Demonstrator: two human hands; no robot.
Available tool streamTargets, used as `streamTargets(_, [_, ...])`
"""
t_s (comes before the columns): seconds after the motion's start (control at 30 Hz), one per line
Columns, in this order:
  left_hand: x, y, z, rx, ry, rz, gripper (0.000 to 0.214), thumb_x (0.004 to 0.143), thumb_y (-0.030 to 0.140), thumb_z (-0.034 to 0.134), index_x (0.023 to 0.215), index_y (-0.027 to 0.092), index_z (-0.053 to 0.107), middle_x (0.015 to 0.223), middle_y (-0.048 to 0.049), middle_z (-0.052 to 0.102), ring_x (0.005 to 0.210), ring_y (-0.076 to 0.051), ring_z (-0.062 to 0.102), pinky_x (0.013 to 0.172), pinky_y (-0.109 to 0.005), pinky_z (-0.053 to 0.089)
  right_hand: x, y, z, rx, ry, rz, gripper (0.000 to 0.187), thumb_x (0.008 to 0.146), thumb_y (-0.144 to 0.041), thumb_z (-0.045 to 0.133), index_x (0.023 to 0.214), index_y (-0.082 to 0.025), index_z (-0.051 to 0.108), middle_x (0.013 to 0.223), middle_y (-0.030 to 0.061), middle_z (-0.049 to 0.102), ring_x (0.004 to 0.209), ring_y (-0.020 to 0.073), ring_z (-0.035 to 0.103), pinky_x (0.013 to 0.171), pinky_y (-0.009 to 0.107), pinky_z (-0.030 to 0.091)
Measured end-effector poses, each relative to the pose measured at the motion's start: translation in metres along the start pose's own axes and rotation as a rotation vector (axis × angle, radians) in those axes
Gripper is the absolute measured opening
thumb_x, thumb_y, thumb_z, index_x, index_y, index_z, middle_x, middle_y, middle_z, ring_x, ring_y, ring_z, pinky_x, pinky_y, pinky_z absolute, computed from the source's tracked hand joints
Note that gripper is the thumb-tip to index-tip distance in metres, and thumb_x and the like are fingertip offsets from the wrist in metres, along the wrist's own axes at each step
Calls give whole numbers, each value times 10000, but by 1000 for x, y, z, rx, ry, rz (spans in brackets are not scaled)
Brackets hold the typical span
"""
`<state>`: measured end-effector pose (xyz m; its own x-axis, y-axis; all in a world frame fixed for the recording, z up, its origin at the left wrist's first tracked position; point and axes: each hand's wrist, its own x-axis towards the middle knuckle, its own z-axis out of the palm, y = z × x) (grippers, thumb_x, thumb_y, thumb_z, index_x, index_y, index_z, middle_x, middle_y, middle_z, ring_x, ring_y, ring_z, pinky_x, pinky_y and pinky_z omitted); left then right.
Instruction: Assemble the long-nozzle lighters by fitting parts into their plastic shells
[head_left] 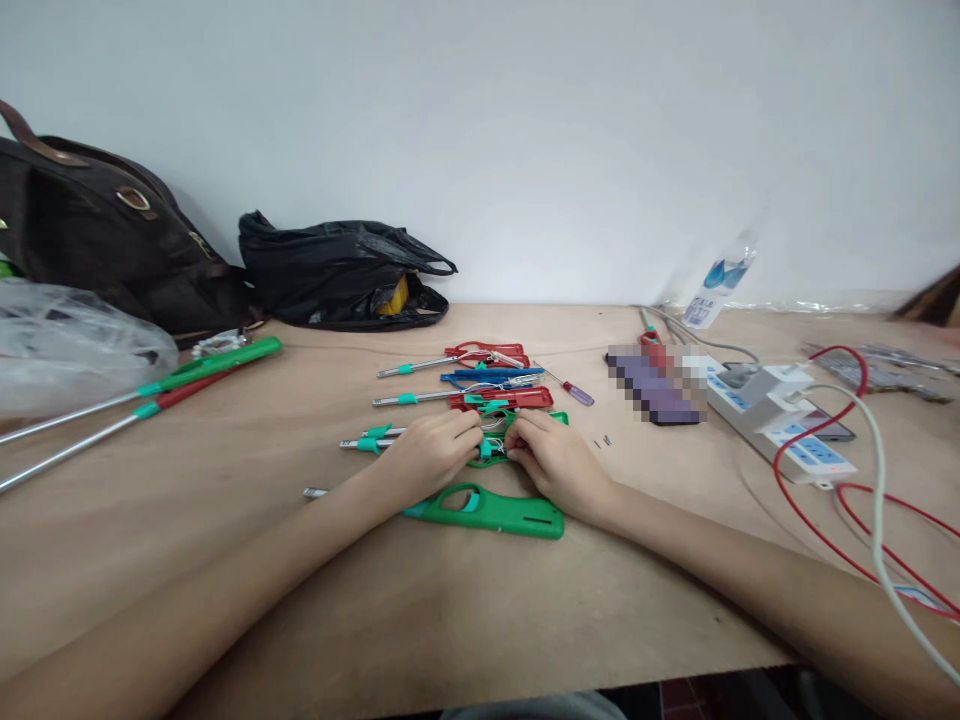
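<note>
Head view, frame centre: left hand point(442, 450) and right hand point(562, 462), fingers curled, grip I cannot confirm, flank a green lighter point(491, 462), long axis left-to-right.

The bare left hand point(439, 450) and bare right hand point(559, 465) hide much of the green-and-teal lighter parts point(491, 462) between them, so their exact grip is unclear. The left forearm covers a stretch of the nearest green plastic lighter point(517, 516). Pixelation obscures the flat purple object's point(667, 395) edges. Tiny dark metal pieces point(607, 440) are too small to identify. The left edge crops the dark-brown bag point(75, 230).
</note>
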<state>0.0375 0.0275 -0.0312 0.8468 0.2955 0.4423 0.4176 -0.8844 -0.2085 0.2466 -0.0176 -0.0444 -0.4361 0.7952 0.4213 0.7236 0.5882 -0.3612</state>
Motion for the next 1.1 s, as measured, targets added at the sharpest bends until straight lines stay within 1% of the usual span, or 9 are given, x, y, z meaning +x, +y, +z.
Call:
streamTargets(0.17, [0, 0, 0, -2, -7, -5, 264, 959, 138, 379, 787, 141, 580, 834, -62, 611, 740, -166, 587, 629, -247, 434, 0, -1, 0, -7, 1, 5, 120, 832, -52, 535, 826, -172, 528, 865, 61, 580, 813, 204, 533, 709, 319, 438])
streamTargets(0.5, [1, -1, 2, -8, -10, -3, 269, 963, 143, 381, 785, 138, 583, 833, -64, 608, 731, -164, 576, 626, -248, 428, 1, 0, 0, 1, -11, 20, 120, 830, -70, 550, 814, -187, 531, 866, 54, 583, 833, 205, 539, 732, 326, 445])
streamTargets(0.9, [1, 0, 3, -5, -16, -11, 312, 970, 133, 346, 777, 139, 590, 831, -62, 603, 724, -152, 562, 622, -242, 441, 1, 0, -1, -6, -26, 35, 114, 832, -73, 550, 815, -186, 538, 869, 51, 584, 838, 202, 539, 735, 326, 446])
streamTargets(1.1, [0, -1, 5, -3, -17, -20, 335, 977, 137, 321, 765, 146, 580, 812, -50, 575, 701, -144, 540, 605, -237, 426, 1, 1, 0, -7, -19, 29, 114, 832, -76, 562, 814, -188, 546, 870, 51, 590, 833, 199, 545, 730, 320, 447])
